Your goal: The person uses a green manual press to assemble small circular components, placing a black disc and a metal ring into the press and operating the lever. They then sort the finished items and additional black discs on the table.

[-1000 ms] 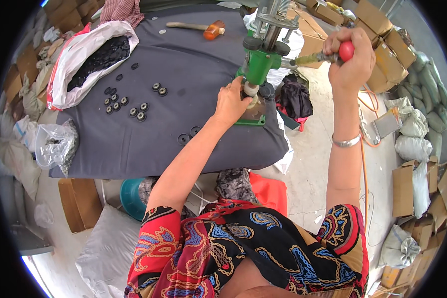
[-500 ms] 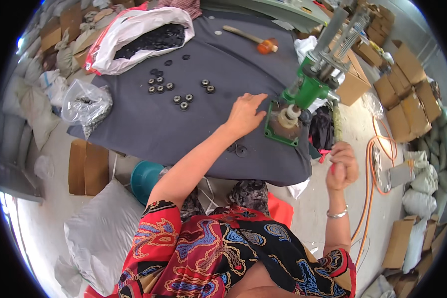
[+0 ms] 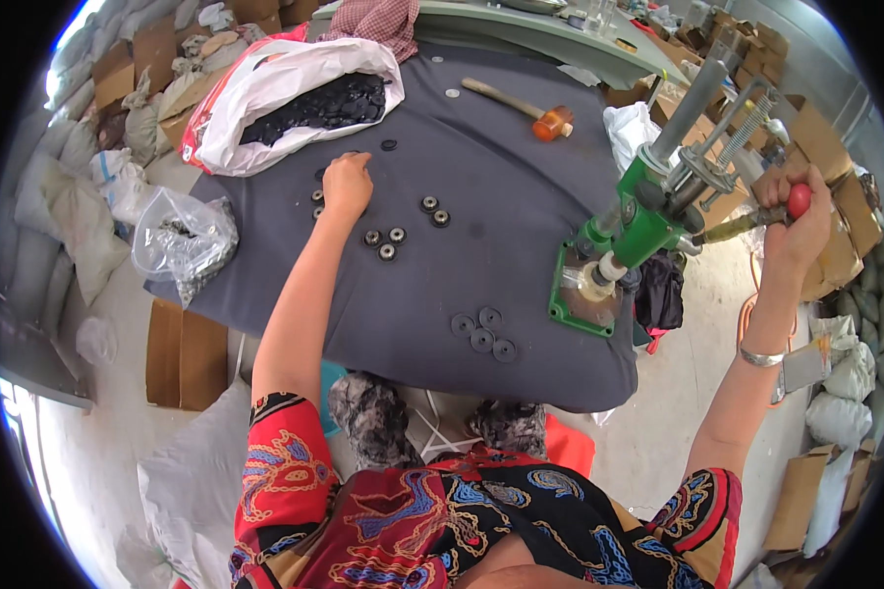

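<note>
One lever [image 3: 735, 229] on the green press [image 3: 648, 236], table's 3 to 4 o'clock, long axis slanting up from the press body, free end pointing to about 2–3 o'clock. Red knob [image 3: 800, 200] tips it. Right hand [image 3: 798, 226] grips that end, fingers curled tight round it. Press column [image 3: 692, 108] leans toward 1 o'clock in view; white part [image 3: 611, 267] under it, above the green-edged base [image 3: 584, 319].

Left hand [image 3: 347, 185] is at table's 9 o'clock, over small black wheels [image 3: 317, 196]; fingers bent, slightly parted, tips hidden, cannot tell if they hold one. This hand blocks some of that cluster.

Five metal-centred wheels [image 3: 397, 236] lie near table centre, a pair and a trio. Four flat black discs [image 3: 481, 340] at 5 o'clock, close together near the front edge. Mallet [image 3: 501, 96] at 1–2 o'clock, handle end to 10, amber head to 4. White bag [image 3: 228, 142] at 10 o'clock, mouth gaping, black pieces [image 3: 324, 108] inside. Clear bag [image 3: 182, 236] at 8–9 o'clock, by the edge.

Dark grey cloth [image 3: 432, 285] covers the table, creased. Pale floor [image 3: 678, 393] around; cardboard boxes [image 3: 825, 236] at 3 o'clock, sacks [image 3: 59, 211] at 9.
</note>
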A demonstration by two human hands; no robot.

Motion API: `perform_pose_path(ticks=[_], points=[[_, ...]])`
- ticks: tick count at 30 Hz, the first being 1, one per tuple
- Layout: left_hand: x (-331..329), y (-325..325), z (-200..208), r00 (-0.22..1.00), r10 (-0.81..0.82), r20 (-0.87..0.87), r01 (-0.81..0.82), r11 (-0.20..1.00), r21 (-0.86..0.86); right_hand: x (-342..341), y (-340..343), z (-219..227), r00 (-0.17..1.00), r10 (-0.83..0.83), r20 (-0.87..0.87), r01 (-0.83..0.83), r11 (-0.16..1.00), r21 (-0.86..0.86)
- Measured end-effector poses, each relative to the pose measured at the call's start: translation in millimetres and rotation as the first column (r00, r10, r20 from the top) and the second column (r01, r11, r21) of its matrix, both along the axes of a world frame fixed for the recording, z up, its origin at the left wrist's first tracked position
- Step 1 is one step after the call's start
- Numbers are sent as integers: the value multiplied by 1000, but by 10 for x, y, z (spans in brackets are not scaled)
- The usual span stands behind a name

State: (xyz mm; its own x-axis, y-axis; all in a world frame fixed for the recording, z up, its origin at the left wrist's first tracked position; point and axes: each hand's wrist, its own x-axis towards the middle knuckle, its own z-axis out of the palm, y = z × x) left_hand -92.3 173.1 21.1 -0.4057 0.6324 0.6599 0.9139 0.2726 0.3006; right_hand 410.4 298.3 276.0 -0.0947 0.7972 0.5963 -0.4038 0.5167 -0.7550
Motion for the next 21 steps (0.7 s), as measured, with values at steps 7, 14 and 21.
perform_pose_path(ticks=[7, 14, 21], points=[[-364, 896, -40, 994, 27, -107, -66, 919, -389, 60, 31, -3, 1000, 28, 6, -28, 999, 29], [-554, 1200, -213, 973, -91, -211, -63, 777, -626, 111, 14, 9, 999, 3, 46, -5, 999, 50], [-262, 616, 96, 995, -63, -82, 21, 902, -432, 187, 136, -8, 998, 64, 16, -65, 997, 37]])
